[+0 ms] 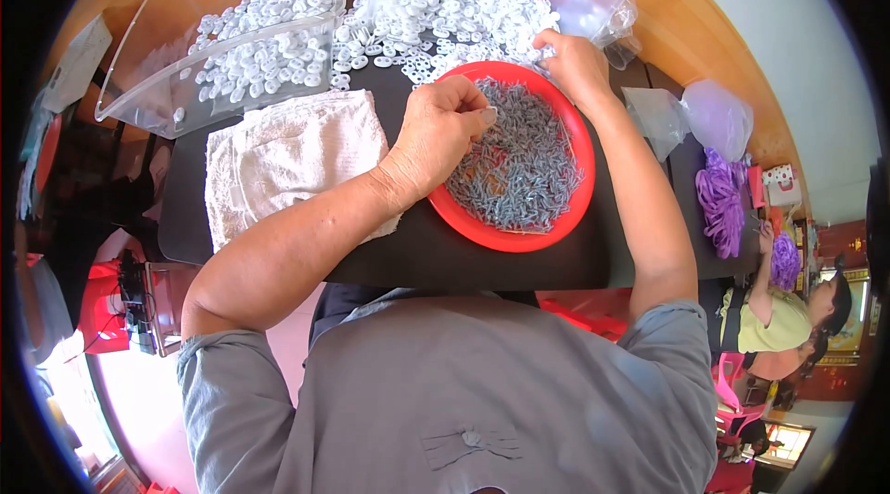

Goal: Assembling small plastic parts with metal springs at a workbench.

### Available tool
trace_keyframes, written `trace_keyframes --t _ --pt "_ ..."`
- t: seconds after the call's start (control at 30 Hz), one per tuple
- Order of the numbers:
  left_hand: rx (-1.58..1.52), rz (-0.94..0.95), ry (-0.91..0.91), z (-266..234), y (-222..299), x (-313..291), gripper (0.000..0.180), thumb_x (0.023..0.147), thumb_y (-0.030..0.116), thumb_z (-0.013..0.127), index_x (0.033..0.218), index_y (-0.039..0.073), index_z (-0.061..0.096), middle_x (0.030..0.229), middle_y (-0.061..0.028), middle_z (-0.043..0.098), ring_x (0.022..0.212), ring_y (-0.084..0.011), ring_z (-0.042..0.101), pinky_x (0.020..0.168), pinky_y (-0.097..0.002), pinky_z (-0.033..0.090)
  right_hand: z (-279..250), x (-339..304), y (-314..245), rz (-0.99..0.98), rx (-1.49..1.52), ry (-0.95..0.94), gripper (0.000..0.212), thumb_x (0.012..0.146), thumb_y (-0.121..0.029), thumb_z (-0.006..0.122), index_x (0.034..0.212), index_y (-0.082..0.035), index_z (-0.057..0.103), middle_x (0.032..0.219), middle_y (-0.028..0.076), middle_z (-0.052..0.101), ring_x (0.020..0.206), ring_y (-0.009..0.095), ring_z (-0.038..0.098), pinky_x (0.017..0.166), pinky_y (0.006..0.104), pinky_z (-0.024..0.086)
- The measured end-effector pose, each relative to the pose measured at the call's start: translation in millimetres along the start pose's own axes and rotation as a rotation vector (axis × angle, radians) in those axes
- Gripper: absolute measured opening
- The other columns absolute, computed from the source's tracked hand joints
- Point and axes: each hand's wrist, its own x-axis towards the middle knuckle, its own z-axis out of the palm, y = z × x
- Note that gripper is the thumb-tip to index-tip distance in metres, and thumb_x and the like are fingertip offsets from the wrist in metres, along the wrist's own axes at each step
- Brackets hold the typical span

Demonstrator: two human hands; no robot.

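Note:
My left hand [439, 131] is over the left side of a round red basin [471, 223], its thumb and fingers pinched together. A small whitish bit shows at the fingertips, too small to name. Many small grey screws [528, 174] fill the basin. Beyond its far right rim, my right hand [577, 69] bends its fingers down at the edge of a heap of small white plastic pieces with holes [464, 7]. Its fingertips are partly hidden, and I cannot make out what they hold.
At the left, a clear plastic bin [269, 31] lies with more white pieces in it. A folded cream towel [297, 156] is left of the basin. Clear bags [658, 119] and a purple bundle of strips [721, 202] are at the right. Another person [783, 313] sits farther right.

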Motion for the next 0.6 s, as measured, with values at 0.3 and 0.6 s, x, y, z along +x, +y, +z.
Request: trace_keyframes --t 0.3,0.6 --pt "0.003 -0.006 -0.005 0.0 0.8 -1.1 0.009 0.082 0.006 0.066 0.080 -0.001 0.061 0.067 -0.0023 0.059 0.059 -0.0086 0.054 0.053 -0.0252 0.046 -2.1 -5.1 1.3 -0.117 0.011 -0.053 0.023 0.079 -0.016 0.067 0.102 -0.020 0.068 0.082 0.015 0.068 0.080 0.034 0.066 0.069 0.0426 0.050" --pt "0.002 -0.013 -0.021 0.7 2.6 -0.5 0.009 0.083 0.006 0.066 0.080 -0.001 0.061 0.067 -0.0021 0.058 0.058 -0.0082 0.053 0.053 -0.0246 0.045 3.4 -4.3 8.0 -0.230 0.019 -0.025 0.020 0.083 -0.015 0.064 0.102 -0.020 0.068 0.085 0.014 0.069 0.078 0.034 0.065 0.068 0.0424 0.050"
